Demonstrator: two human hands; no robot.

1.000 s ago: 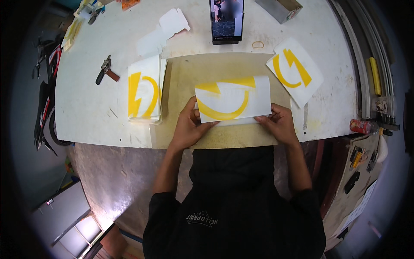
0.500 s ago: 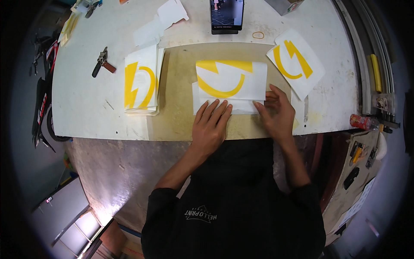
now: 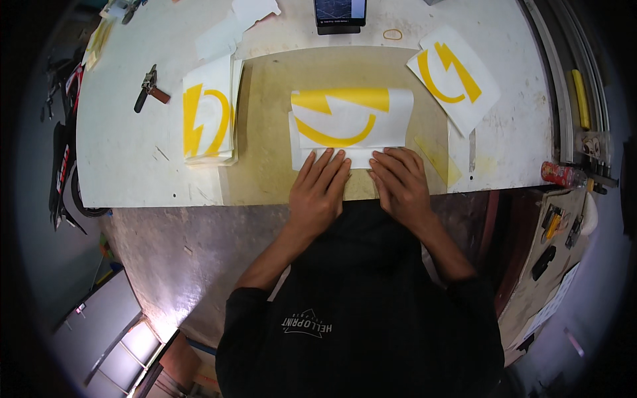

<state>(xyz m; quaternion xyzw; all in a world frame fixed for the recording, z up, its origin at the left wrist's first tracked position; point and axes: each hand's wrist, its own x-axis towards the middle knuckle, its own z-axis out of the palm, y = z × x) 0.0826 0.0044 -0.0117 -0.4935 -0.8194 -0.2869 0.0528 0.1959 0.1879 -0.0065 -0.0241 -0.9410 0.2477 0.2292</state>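
Note:
A folded white paper sheet with a yellow zigzag and curved stripe lies in front of me on a tan mat. Along its near side runs a narrow white strip. My left hand rests on that strip, palm down, with fingers stretched out. Beside it my right hand lies the same way, fingertips on the strip's right part. Neither hand grips anything. Just right of the right hand, a yellowish triangular patch shows on the mat.
A stack of similar printed sheets stands at left, another printed sheet at right. Farther off are a metal tool with a brown part, paper scraps, a phone on a stand and a rubber band. A bottle lies by the right rails.
My right hand has moved left from the sheet's right edge and now lies flat on the near strip. The left hand stays on the strip. The whole view has shifted slightly.

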